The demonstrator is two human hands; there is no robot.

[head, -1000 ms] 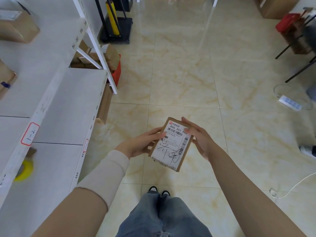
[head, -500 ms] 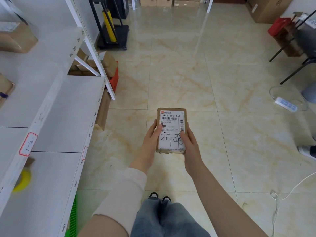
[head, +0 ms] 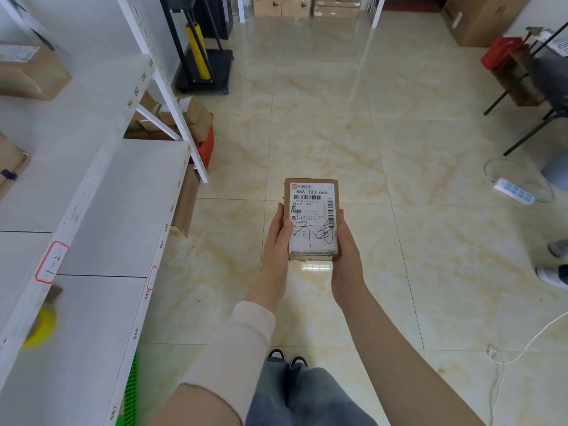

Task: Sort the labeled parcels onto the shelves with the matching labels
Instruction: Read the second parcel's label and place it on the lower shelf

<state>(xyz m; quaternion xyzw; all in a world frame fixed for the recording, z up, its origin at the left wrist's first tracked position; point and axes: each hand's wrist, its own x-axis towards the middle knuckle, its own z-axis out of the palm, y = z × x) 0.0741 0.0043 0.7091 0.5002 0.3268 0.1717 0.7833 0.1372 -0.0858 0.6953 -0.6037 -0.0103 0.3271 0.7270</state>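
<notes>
The white shelving [head: 92, 186] runs down the left side, its front edges carrying printed numbers and a red-bordered handwritten tag [head: 51, 262]. To the right of those edges the tiled floor [head: 322, 118] lies open and wide up to the cardboard boxes [head: 305, 6] at the far wall. A black trolley with a yellow roll [head: 204, 61] stands near the shelf's upright, and a power strip [head: 514, 191] with its cable sits on the floor well off to the right.

The parcel [head: 313, 219] is held in mid-air over the floor, in front of the person and clear of the shelves. It is a small flat brown carton, long side pointing away, top face nearly covered by a white shipping label with barcodes, the number 866 303 666 and large black handwritten strokes. The left hand [head: 276, 238] and right hand [head: 345, 250] form the grip, clamped on the parcel's two long sides, left thumb lying on the label.
</notes>
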